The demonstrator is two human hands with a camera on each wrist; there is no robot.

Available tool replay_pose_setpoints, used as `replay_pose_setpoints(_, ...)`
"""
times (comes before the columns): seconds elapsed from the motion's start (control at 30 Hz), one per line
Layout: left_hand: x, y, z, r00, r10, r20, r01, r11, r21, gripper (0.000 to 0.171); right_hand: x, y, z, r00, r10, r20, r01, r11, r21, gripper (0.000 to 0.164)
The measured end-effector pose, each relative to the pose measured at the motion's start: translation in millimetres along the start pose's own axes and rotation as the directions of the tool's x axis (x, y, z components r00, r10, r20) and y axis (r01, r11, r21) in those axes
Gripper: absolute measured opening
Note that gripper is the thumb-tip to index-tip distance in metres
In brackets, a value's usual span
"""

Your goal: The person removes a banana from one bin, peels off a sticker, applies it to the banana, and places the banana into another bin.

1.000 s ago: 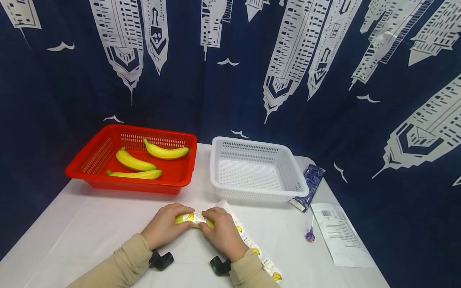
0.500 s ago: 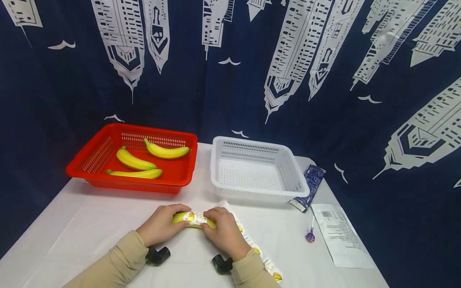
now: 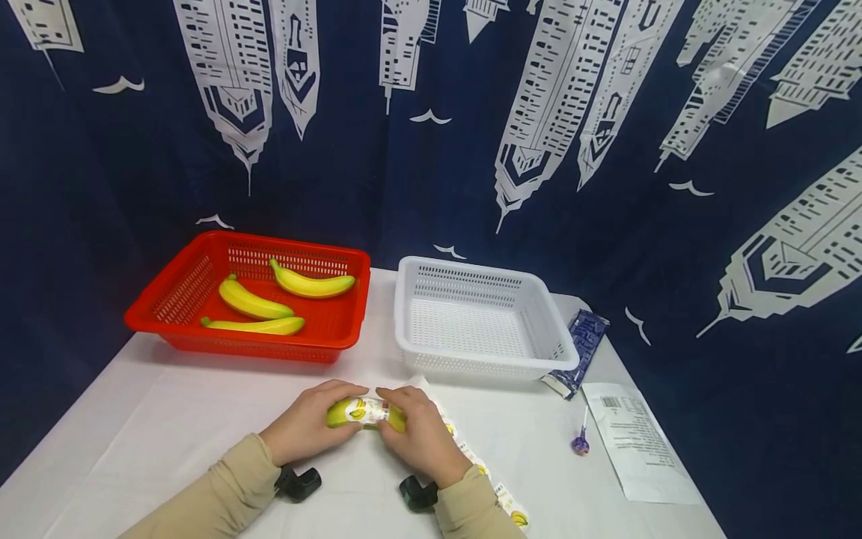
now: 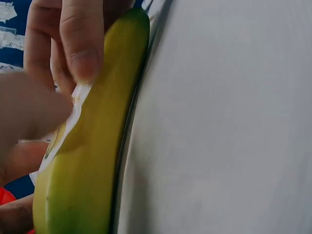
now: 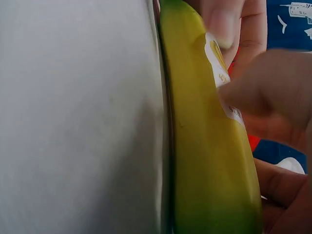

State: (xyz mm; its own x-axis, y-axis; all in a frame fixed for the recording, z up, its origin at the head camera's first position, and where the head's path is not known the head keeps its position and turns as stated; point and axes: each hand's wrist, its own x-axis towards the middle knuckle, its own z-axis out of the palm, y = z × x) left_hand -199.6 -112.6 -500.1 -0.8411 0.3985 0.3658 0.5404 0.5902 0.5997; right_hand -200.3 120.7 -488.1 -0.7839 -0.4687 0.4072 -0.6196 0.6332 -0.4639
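A yellow banana [image 3: 334, 415] with greenish ends lies crosswise on the white table near its front. Around its left end, my left hand [image 3: 311, 424] holds it with fingers behind and thumb in front. My right hand [image 3: 423, 436] grips the other end in the same way. Between them a white sticker [image 3: 367, 410] with a banana print lies across the upper side. The left wrist view shows the sticker's edge [image 4: 73, 122] along the banana [image 4: 97, 131], beside a thumb. In the right wrist view a thumb touches the sticker [image 5: 222, 73]; fingers partly cover the banana's far side.
A strip of banana stickers [image 3: 510, 503] runs beside and under my right forearm. Behind stand a red basket [image 3: 323, 346] with 3 bananas and a white basket [image 3: 471, 363]. To the right lie a blue packet [image 3: 584, 344], a lollipop [image 3: 580, 442] and a printed white sheet [image 3: 636, 442].
My left hand shifted slightly left, then back right along the banana. My right fingers and the banana have moved slightly, and more of the sticker now shows. The baskets are unchanged.
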Motion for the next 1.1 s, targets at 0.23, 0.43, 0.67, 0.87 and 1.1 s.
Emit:
replay_pose_setpoints(0.23, 0.0, -0.2, 5.7, 0.999, -0.021, -0.031, 0.023, 0.999, 0.041, 0.040, -1, -2, 4, 0.999, -0.003, 0.049, 0.004, 1.000, -0.027, 0.035)
replay_pose_setpoints(0.43, 0.8, 2.1, 10.1, 0.996, -0.010, -0.088, 0.018, 0.995, 0.095, 0.038, 0, -4, 8, 1.000, 0.012, 0.009, -0.011, 0.998, -0.066, 0.033)
replay_pose_setpoints(0.67, 1.7, 3.8, 12.5, 0.992, -0.007, -0.125, 0.016, 0.997, 0.070, 0.037, 1, -6, 11, 1.000, 0.001, -0.028, -0.005, 0.993, -0.116, 0.031)
replay_pose_setpoints(0.87, 1.9, 5.3, 8.4, 0.994, -0.082, -0.067, 0.084, 0.996, 0.036, 0.037, 2, -7, 8, 1.000, 0.014, -0.014, -0.016, 0.994, -0.111, 0.030)
replay_pose_setpoints(1.1, 1.2, 2.5, -0.6, 0.993, -0.120, -0.021, 0.120, 0.993, 0.004, 0.035, 3, -1, 1, 1.000, 0.019, -0.011, -0.020, 0.999, -0.041, 0.025)
